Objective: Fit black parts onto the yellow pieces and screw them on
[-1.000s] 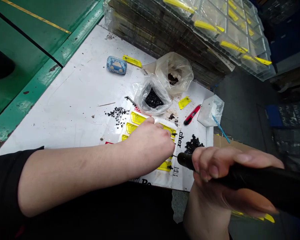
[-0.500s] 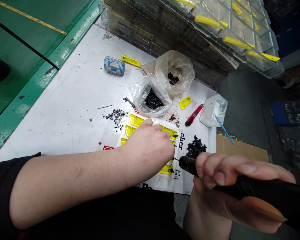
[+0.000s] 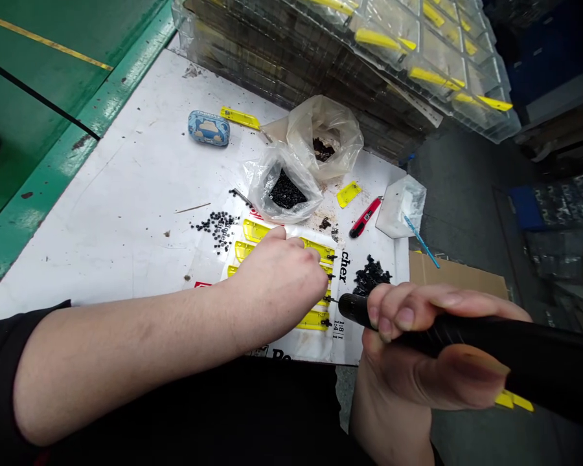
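While the left hand (image 3: 279, 281) lies knuckles-up over the row of yellow strips (image 3: 315, 318), fingers curled and pressing them flat, whether it pinches anything cannot be told. Right hand (image 3: 408, 336) is wrapped closed round a black driver (image 3: 466, 343), tip just right of the strips, near the small black screw on one end.

Risk: tip sits close to the left fingertips; a slip off the screw could jab them or skid a strip.

Room: loose screw pile (image 3: 369, 275) just beyond the strips; white board (image 3: 126, 194) edge just behind the strips, toward the body. Open board to the strips' left.
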